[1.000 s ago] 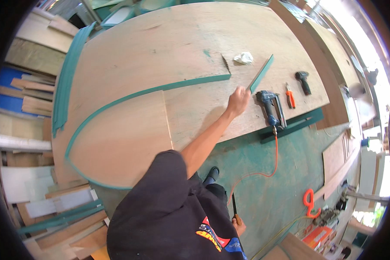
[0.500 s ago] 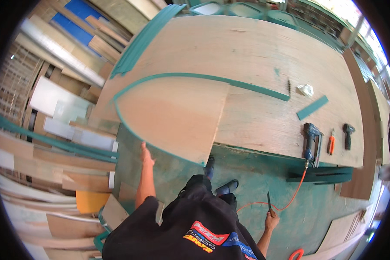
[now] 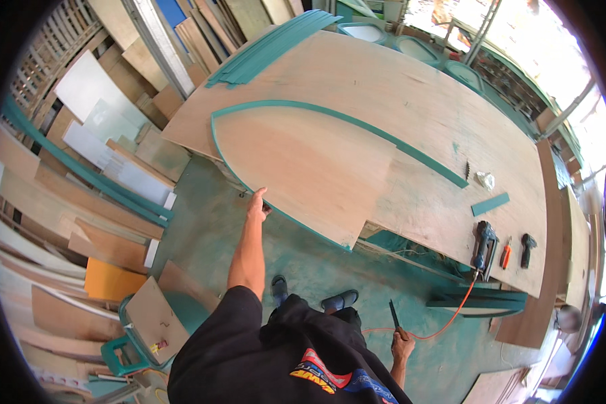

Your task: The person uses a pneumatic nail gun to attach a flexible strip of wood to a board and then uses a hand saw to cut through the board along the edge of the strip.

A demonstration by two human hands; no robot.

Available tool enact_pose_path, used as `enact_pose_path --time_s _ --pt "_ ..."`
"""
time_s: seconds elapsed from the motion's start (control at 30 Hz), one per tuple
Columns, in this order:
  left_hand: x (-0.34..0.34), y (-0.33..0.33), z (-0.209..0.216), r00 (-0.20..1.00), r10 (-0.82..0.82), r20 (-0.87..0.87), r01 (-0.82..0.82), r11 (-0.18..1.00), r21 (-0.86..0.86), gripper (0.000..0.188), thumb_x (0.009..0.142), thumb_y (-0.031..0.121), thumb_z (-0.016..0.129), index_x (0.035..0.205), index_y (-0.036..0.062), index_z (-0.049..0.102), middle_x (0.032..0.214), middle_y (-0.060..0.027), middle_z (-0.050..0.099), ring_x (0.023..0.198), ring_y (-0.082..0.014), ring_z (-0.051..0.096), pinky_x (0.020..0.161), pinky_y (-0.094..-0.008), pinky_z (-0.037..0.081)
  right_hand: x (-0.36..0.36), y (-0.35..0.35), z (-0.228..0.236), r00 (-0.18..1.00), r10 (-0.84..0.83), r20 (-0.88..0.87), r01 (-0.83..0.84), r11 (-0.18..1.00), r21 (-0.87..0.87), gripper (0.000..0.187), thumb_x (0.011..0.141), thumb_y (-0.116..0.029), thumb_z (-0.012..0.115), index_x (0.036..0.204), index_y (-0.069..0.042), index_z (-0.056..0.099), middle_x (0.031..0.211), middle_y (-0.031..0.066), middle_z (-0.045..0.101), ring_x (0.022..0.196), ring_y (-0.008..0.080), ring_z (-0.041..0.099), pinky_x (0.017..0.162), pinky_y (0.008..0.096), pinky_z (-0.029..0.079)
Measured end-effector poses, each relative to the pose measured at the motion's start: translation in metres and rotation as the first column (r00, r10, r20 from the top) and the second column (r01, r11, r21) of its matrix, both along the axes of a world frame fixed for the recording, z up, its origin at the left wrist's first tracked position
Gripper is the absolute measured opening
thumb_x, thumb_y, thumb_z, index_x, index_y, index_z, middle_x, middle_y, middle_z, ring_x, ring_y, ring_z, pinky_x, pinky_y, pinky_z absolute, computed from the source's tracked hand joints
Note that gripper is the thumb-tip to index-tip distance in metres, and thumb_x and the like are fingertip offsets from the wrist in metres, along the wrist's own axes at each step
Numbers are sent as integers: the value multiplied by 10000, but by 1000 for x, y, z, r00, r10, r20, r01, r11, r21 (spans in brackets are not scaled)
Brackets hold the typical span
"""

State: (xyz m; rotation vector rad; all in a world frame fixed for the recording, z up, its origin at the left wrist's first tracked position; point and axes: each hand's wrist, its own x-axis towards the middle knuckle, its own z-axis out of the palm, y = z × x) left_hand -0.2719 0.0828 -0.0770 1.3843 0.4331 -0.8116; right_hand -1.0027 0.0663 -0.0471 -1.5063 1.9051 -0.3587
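Note:
A pointed, curved wooden panel (image 3: 310,165) with a green edge strip (image 3: 357,124) lies on the workbench and overhangs its near edge. My left hand (image 3: 257,203) grips the panel's near left edge, thumb on top and fingers curled at the side and partly hidden underneath. Low at my right side, my right hand (image 3: 402,343) is closed round a thin dark blade-like tool (image 3: 393,314) that points up and away from me; its exact kind is unclear. Beyond the panel's right end, the far strip runs on loose across the bench.
On the bench (image 3: 444,182) lie a nail gun (image 3: 483,246) with an orange hose (image 3: 461,304), orange-handled pliers (image 3: 506,253), a dark hand tool (image 3: 528,250) and a short green piece (image 3: 490,204). Green strips (image 3: 269,50) lie at the far left. Boards (image 3: 81,168) lean at left; a green chair (image 3: 124,353) stands nearby.
My left hand has come forward from beside the panel and now closes on its edge. The view has shifted and turned. My right hand still holds the dark tool low.

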Motion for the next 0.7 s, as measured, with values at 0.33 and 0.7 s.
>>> enact_pose_path --time_s 0.33,0.7 --pt "-67 6 119 996 44 79 -45 999 2 650 814 529 791 1208 36 638 1126 -103 671 982 -233 641 715 -425 539 60 148 24 983 -146 110 162 973 -163 383 846 -132 765 1192 28 732 1023 216 768 972 291 754 893 400 563" --pt "-47 -32 324 865 94 492 -52 994 -98 626 863 588 791 905 -24 666 759 -94 645 603 -157 625 492 -304 510 122 173 29 958 -203 203 241 953 -185 379 849 -137 768 1178 45 725 975 185 772 928 243 750 868 367 561"
